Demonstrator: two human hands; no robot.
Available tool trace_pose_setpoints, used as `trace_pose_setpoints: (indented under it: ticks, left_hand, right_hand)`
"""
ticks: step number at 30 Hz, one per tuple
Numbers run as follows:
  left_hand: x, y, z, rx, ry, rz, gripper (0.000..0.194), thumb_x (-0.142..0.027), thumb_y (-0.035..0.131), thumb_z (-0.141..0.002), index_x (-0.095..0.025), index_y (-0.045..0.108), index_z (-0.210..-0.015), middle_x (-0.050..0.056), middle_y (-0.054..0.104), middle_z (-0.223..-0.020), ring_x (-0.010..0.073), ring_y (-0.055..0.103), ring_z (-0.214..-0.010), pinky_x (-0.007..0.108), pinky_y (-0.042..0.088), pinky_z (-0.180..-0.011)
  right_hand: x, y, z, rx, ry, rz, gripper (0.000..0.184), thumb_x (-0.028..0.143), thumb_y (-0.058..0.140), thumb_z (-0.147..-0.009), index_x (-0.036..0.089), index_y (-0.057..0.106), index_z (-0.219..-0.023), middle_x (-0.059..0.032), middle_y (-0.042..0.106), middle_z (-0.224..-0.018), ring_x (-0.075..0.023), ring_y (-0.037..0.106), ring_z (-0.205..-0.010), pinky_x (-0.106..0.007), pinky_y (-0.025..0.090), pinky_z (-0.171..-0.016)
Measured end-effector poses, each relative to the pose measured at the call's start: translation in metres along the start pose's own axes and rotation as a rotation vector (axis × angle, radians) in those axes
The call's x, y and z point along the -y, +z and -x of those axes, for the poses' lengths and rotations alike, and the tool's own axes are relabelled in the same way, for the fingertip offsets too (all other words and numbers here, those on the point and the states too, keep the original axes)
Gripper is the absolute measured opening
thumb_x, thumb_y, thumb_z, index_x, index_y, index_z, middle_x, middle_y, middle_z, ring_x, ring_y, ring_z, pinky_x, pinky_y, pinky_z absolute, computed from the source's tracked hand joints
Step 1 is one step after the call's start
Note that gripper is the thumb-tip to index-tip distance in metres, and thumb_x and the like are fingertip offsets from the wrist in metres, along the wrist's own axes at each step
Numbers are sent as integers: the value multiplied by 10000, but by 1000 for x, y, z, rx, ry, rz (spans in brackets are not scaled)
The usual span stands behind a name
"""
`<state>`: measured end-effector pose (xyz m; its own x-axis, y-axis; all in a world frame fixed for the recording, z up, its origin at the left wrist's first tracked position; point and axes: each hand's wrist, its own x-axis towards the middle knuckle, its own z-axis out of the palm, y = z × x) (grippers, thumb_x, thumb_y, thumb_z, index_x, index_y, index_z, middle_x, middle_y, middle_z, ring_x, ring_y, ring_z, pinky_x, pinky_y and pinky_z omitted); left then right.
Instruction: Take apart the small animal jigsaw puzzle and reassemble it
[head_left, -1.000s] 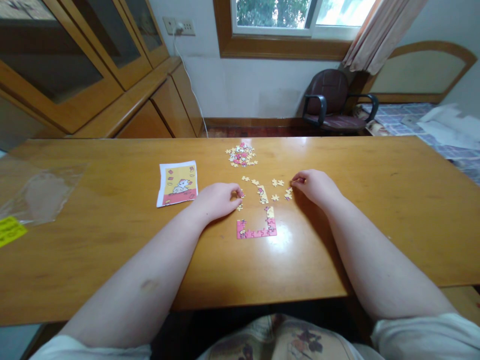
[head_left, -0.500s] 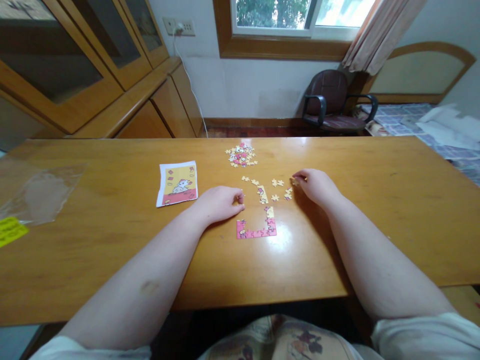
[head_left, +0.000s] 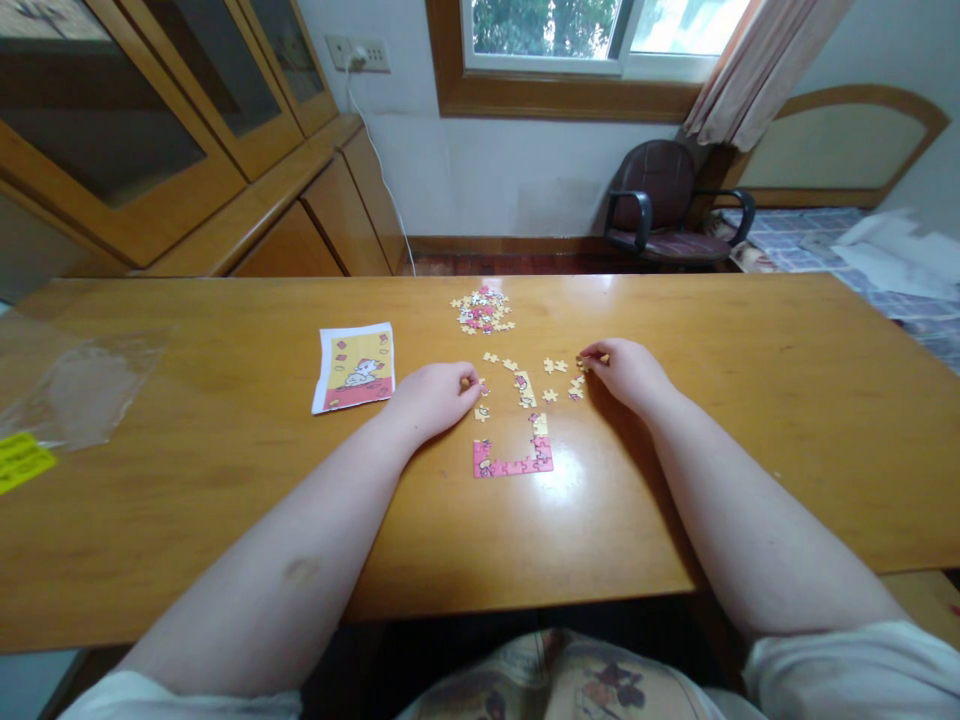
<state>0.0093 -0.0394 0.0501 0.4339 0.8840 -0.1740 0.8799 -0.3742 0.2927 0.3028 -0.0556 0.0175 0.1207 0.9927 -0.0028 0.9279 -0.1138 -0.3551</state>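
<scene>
My left hand point(head_left: 441, 396) rests on the table, thumb and fingers closed at the edge of a small puzzle piece point(head_left: 484, 388). Just below it lies another loose puzzle piece point(head_left: 482, 412). Across the layout, my right hand point(head_left: 628, 370) pinches a yellowish puzzle piece point(head_left: 583, 361), partly covered by the fingertips. Between the hands are a short joined strip point(head_left: 526, 389) and several loose yellow pieces point(head_left: 555, 366). Nearer to me sits a joined pink border section point(head_left: 517, 467), with a yellow part rising at its right end.
A heap of mixed puzzle pieces point(head_left: 482, 311) lies toward the table's far edge. Left of my left hand is a printed reference picture point(head_left: 355, 368). A clear plastic bag point(head_left: 82, 385) with a yellow label lies far left. Beyond the table stands an office chair point(head_left: 660, 200).
My left hand has moved slightly up and away from the lower loose piece, uncovering it, to the piece above. My right hand has shifted a little to the left.
</scene>
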Motion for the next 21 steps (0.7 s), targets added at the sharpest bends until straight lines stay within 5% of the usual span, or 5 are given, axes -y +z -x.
trace_pose_setpoints:
  ticks: [13,21]
  left_hand:
    - [7,3,-4,-75,-105,50,325,-446,436,-878,-234,664,-972,66,714,-947,231,633,-840,303,447,-683]
    - [5,7,-6,-77,-82,42,310,-435,449,-875,-234,668,-963,60,720,-921,230,640,-823,297,439,-671]
  right_hand:
    - [9,-4,5,-30,-23,59,214,294,591,-859,195,735,-981,-76,718,-1026,-209,636,-944,-279,464,-815]
    - [21,0,12,-29,-284,86,252,211,495,-892,166,722,-992,-96,704,-1029,-211,632,-951,-294,455,-857]
